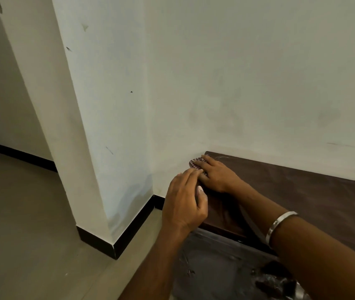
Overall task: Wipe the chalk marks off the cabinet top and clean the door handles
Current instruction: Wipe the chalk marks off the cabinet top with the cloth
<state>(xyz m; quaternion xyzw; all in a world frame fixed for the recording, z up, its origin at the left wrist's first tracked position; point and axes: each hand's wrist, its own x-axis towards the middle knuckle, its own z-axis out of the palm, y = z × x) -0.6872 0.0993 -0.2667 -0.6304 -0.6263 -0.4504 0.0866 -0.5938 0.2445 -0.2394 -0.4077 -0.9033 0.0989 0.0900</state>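
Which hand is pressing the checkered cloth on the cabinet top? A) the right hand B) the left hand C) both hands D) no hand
A: the right hand, with the bracelet on its wrist, lies flat on the checkered cloth at the cabinet top's far corner.

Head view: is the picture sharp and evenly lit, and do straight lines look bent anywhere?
Head view: soft, dim, even light, no hard shadows; the wall pillar leans and bows, wide-angle distortion; the right hand pressing the checked cloth on the cabinet top is fairly sharp; the left hand slightly soft; faint sheen on the bangle and on the plastic-covered cabinet front.
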